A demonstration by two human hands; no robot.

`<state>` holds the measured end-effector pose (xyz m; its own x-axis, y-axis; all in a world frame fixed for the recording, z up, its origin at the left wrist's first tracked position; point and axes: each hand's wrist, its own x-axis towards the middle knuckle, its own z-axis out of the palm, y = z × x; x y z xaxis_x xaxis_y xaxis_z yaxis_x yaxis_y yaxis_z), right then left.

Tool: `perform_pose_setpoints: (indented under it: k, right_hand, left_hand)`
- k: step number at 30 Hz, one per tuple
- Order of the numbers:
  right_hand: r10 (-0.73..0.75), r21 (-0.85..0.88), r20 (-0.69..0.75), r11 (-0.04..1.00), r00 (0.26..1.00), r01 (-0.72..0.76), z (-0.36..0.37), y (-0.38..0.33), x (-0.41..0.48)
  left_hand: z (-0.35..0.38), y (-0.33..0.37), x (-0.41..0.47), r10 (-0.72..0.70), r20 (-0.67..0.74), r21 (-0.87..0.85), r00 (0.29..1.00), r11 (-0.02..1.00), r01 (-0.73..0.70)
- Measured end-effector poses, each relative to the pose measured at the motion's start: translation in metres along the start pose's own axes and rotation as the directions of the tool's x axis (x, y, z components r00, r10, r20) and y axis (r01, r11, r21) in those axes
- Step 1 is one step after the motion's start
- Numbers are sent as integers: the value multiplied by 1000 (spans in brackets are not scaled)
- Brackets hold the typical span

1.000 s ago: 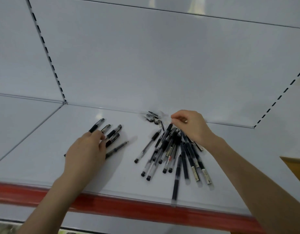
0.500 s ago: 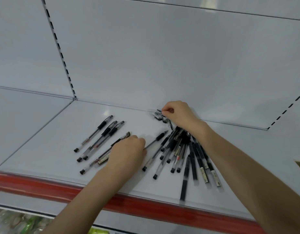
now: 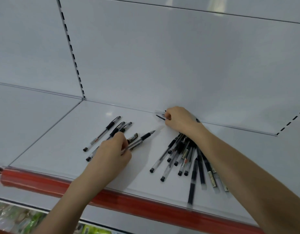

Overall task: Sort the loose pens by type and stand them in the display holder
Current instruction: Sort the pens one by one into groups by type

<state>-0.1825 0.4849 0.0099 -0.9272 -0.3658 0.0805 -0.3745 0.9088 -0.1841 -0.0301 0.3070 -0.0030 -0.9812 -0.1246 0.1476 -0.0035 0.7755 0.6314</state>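
On the white shelf (image 3: 61,142) several clear pens with black grips lie side by side at the left, the farthest one (image 3: 103,132) apart from my hand. My left hand (image 3: 112,154) rests over this row and pinches one black-grip pen (image 3: 142,138) whose tip points up and right. A fanned pile of black pens (image 3: 184,157) lies at the right. My right hand (image 3: 177,120) is at the pile's far end by the back wall, fingers closed on a small dark pen (image 3: 161,116). No display holder is in view.
The shelf has a red front strip (image 3: 129,201) with a clear lip. A white back panel (image 3: 162,65) with a slotted upright (image 3: 71,53) rises behind. Green packaged goods (image 3: 14,217) show on a lower shelf at bottom left.
My left hand went from the left row to the pile and came back left with a black-grip pen. My right hand reached farther back and closed on a small dark pen.
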Motion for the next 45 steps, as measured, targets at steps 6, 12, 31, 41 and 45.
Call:
perform_pose_setpoints:
  k: [6,12,31,41,45]
  right_hand:
    - [84,455,-97,890,992,-31,-30,11,-25]
    - [8,652,-184,750,983,116,-70,21,-75]
    - [-29,653,-154,747,988,124,-108,30,-135]
    - [237,887,-332,409,913,216,-81,5,-126]
    - [325,884,-368,411,871,220,-62,-6,-122]
  left_hand:
    - [-4,9,3,34,-67,-211,997,976,-47]
    - [-11,33,8,181,-117,-320,977,924,-209]
    - [-2,66,1,342,-17,-368,940,872,-324]
    - [2,76,-3,375,-85,-411,923,831,-375]
    - [7,71,-2,386,-180,-357,905,831,-426]
